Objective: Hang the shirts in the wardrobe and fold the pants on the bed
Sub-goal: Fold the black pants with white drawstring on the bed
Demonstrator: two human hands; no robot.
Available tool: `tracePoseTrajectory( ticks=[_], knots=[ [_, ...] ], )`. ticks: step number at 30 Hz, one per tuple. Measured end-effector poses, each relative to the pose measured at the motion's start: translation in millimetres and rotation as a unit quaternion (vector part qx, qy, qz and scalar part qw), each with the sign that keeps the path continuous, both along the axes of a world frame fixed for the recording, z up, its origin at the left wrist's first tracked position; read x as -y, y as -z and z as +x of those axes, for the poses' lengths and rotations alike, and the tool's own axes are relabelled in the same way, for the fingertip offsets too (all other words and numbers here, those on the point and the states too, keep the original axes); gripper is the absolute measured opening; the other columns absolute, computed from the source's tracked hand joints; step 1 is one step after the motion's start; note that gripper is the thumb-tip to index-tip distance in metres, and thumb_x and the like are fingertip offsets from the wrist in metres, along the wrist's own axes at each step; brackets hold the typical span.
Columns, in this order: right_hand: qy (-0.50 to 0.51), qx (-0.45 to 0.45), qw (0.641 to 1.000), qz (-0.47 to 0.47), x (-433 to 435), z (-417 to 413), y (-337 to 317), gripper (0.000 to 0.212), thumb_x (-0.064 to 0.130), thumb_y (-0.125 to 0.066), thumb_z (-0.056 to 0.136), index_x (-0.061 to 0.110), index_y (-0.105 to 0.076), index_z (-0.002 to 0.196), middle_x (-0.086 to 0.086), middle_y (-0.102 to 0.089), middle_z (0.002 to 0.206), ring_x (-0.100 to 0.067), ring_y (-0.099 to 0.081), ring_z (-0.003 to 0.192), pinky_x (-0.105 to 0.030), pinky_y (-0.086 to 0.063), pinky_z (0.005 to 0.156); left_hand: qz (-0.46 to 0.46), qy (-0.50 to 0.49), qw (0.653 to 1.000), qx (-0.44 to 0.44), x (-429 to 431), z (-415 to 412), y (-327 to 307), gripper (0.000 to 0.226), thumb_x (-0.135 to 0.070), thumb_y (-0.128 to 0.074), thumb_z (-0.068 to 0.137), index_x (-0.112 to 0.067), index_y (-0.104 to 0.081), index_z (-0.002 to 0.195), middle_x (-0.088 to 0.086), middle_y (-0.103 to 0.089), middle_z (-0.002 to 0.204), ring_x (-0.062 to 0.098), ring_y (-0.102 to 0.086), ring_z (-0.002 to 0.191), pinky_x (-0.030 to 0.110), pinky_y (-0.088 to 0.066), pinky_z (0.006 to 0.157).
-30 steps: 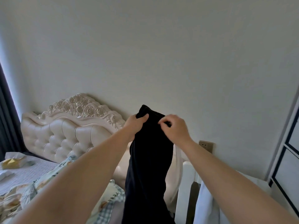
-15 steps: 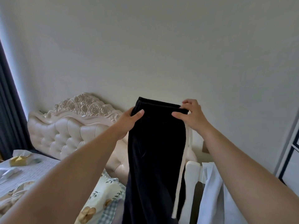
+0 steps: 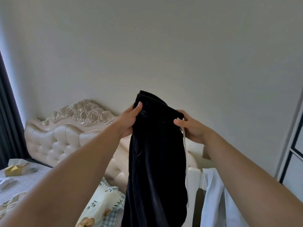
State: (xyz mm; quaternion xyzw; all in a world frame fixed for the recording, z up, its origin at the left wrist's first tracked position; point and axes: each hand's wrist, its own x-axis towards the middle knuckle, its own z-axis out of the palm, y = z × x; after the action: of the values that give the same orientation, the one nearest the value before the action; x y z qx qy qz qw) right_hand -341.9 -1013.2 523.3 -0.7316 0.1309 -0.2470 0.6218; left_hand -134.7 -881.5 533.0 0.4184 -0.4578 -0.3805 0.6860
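Observation:
Black pants (image 3: 155, 161) with an elastic waistband and a white side stripe hang in front of me, held up by the waist. My left hand (image 3: 127, 123) grips the left side of the waistband, thumb on the front of the fabric. My right hand (image 3: 191, 128) grips the right side, near the white stripe. The legs drop out of view at the bottom edge. A white shirt (image 3: 216, 199) is draped over a white rail at the lower right. The bed (image 3: 21, 182) lies at the lower left.
A cream tufted headboard (image 3: 65, 133) with carved flowers stands against the wall. A tissue box (image 3: 15, 168) sits on the bed, and a floral pillow (image 3: 101, 205) lies near the pants. A wardrobe door (image 3: 293, 158) shows at the right edge, a dark curtain (image 3: 6, 128) at the left.
The waistband went from bunched to spread flat, and now tilts down to the right. My right hand has dropped lower while the left stays high.

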Motion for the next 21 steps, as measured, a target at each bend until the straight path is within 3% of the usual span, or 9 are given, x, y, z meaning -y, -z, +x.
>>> tracePoseTrajectory(
  ticks=[3,6,9,12,15,17,21],
  knots=[
    [-0.034,-0.067,0.996,-0.036,-6,-5,4,0.034,0.027,-0.067,0.079,0.015,-0.054,0.108,0.0,-0.059,0.088,-0.015,-0.062,0.077,-0.029,-0.054,0.076,0.01,0.003,1.0,-0.01,0,3,3,0.052,-0.048,-0.054,0.08,-0.018,-0.056,0.123,0.006,-0.069,0.112,0.024,-0.066,0.103,0.033,-0.057,0.074],
    [0.05,-0.099,0.986,-0.126,-13,-6,0,0.013,0.028,-0.068,0.083,0.019,-0.067,0.091,0.002,-0.067,0.083,-0.013,-0.064,0.078,-0.022,-0.054,0.073,-0.005,-0.007,1.0,-0.025,-1,3,4,0.048,-0.046,-0.053,0.08,-0.017,-0.058,0.118,0.005,-0.071,0.107,0.022,-0.068,0.098,0.032,-0.057,0.071],
    [0.147,-0.123,0.946,-0.26,-14,-14,-42,0.018,0.038,-0.074,0.076,0.022,-0.071,0.082,0.01,-0.067,0.071,-0.005,-0.063,0.067,-0.015,-0.045,0.063,-0.003,-0.04,0.999,0.023,-5,7,-10,0.049,-0.049,-0.054,0.079,-0.016,-0.062,0.115,0.005,-0.071,0.108,0.021,-0.068,0.099,0.029,-0.057,0.07],
    [0.171,-0.152,0.896,-0.381,-21,-23,-109,0.016,0.047,-0.076,0.069,0.032,-0.07,0.072,0.016,-0.063,0.063,0.003,-0.058,0.059,-0.008,-0.041,0.055,-0.025,-0.079,0.994,0.077,-11,16,-39,0.051,-0.051,-0.058,0.076,-0.014,-0.064,0.112,0.003,-0.072,0.106,0.019,-0.068,0.099,0.025,-0.056,0.07],
    [0.222,-0.029,0.89,-0.398,-28,-20,-146,0.02,0.039,-0.077,0.07,0.032,-0.064,0.057,0.017,-0.055,0.051,0.003,-0.05,0.047,-0.007,-0.035,0.046,-0.058,-0.163,0.979,0.111,-13,18,-70,0.043,-0.06,-0.058,0.077,-0.024,-0.071,0.096,-0.003,-0.074,0.097,0.012,-0.069,0.093,0.022,-0.056,0.07],
    [0.274,0.062,0.885,-0.371,-23,-10,-139,0.028,0.029,-0.077,0.072,0.024,-0.057,0.053,0.014,-0.05,0.049,-0.002,-0.047,0.046,-0.013,-0.035,0.046,-0.056,-0.243,0.96,0.125,-9,13,-78,0.035,-0.059,-0.057,0.084,-0.027,-0.072,0.082,-0.005,-0.074,0.088,0.009,-0.069,0.084,0.022,-0.055,0.072],
    [0.336,0.037,0.85,-0.404,-13,5,-104,0.045,0.031,-0.076,0.074,0.013,-0.039,0.057,0.0,-0.035,0.054,-0.015,-0.032,0.049,-0.026,-0.024,0.048,0.035,-0.297,0.927,0.226,2,5,-50,0.034,-0.05,-0.048,0.093,-0.021,-0.063,0.087,-0.001,-0.066,0.086,0.019,-0.062,0.086,0.035,-0.05,0.081]
  ],
)
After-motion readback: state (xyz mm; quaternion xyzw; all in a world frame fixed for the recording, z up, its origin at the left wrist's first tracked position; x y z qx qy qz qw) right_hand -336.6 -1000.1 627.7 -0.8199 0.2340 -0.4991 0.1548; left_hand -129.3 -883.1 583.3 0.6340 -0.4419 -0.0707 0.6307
